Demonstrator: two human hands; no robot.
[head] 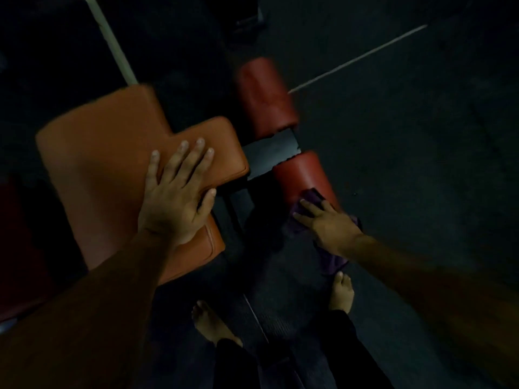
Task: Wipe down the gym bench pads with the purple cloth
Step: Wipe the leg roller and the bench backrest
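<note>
Right hand wiping the near roller with the cloth, left hand braced on the seat.

Head view: the left hand (177, 200) lies flat on the orange seat (106, 164), fingers straight and spread, gripping nothing. Just right of the seat, past the dark frame (269, 157), the right hand (328, 223) presses the purple cloth (330, 261) against the near red roller (302, 175); its fingers look mostly straight, the cloth bunched beneath the palm. The far roller (265, 99) sits beyond the seat, untouched now. I judge the wiping under way: which pads are already clean cannot be told in this dim light.
</note>
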